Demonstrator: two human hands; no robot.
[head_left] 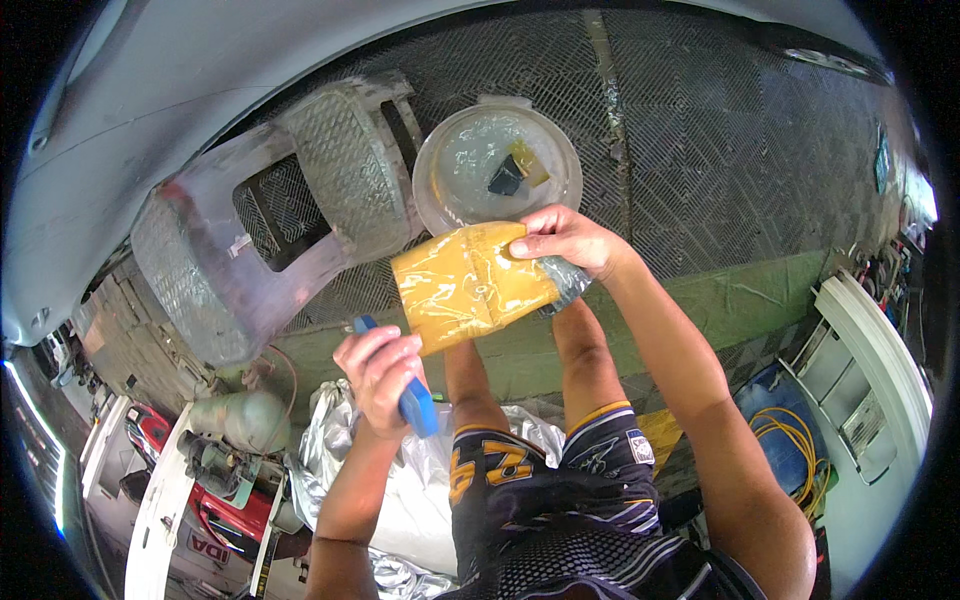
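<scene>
My right hand (575, 242) grips the far right part of a wet, shiny yellow sheet of sandpaper (465, 285), thumb on top. The sheet looks folded, and a dark grey face shows at its right end. Closed around a blue sanding block (418, 408) is my left hand (380, 372), just below the sheet's left end; part of the block is hidden by the fingers. Beyond the sheet stands a round bucket (436, 165) of cloudy water, holding a black piece (507, 178) and a small yellow piece (536, 164).
A grey moulded step panel (180, 270) with textured treads lies left of the bucket. A pale vehicle body (180, 80) curves over the upper left. Silver sheeting (430, 480), a greenish tank (240, 422) and a coiled yellow hose (795, 445) are near me. The floor (720, 150) is dark patterned matting.
</scene>
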